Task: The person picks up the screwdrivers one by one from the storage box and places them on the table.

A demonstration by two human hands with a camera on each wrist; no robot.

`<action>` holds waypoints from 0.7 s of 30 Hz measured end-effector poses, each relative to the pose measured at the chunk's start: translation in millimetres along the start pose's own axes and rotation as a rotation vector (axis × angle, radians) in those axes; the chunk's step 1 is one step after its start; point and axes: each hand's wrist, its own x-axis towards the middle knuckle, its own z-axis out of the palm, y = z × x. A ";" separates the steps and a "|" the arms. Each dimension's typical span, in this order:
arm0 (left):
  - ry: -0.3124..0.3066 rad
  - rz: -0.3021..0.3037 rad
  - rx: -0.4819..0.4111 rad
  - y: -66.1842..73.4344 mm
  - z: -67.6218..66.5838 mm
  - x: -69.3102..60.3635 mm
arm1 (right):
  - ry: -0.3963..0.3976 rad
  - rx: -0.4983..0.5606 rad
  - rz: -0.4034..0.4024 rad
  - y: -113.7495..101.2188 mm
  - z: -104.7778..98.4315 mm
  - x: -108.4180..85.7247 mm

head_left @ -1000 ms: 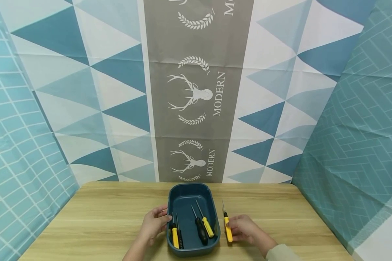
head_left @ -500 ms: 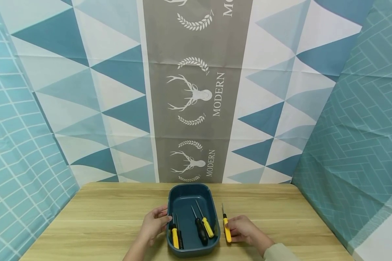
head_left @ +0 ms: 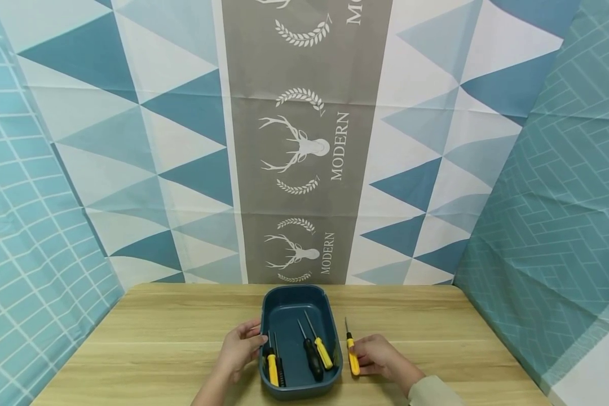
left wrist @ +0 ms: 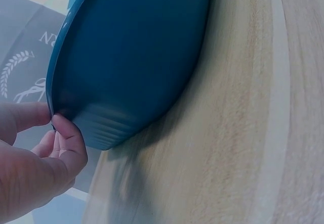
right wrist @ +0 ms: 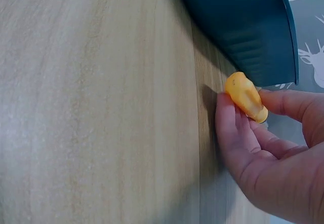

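A dark blue bin (head_left: 294, 389) stands on the table, holding a yellow-and-black screwdriver (head_left: 272, 369) and a black one (head_left: 280, 373) at its left, and a black-handled one (head_left: 312, 360) and a yellow-handled one (head_left: 323, 354) at its right. My left hand (head_left: 237, 349) pinches the bin's left rim between thumb and fingers, as the left wrist view shows the hand (left wrist: 45, 158) at the rim (left wrist: 52, 77). Right of the bin, my right hand (head_left: 383, 358) grips a yellow screwdriver (head_left: 353, 361) by its handle, tip pointing away; the right wrist view shows the handle (right wrist: 245, 93) between thumb and fingers.
The wooden table (head_left: 182, 327) extends to both sides of the bin. Behind it hangs a patterned cloth (head_left: 304, 169) with triangles and deer prints; a blue grid cloth (head_left: 20, 197) hangs at the left and a teal cloth (head_left: 563, 225) at the right.
The yellow screwdriver in my right hand has shifted very slightly left and nearer to me. My left hand and the bin stay where they were.
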 end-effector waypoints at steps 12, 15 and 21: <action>-0.009 0.023 0.012 -4.3 -2.0 3.2 | 0.039 -0.029 -0.001 -2.5 4.2 1.1; -0.014 0.019 0.012 -5.1 -2.2 3.4 | 0.059 -0.043 -0.001 -3.0 5.9 1.6; -0.018 0.014 0.012 -3.9 -1.7 2.2 | 0.077 -0.069 -0.019 -3.9 7.6 2.3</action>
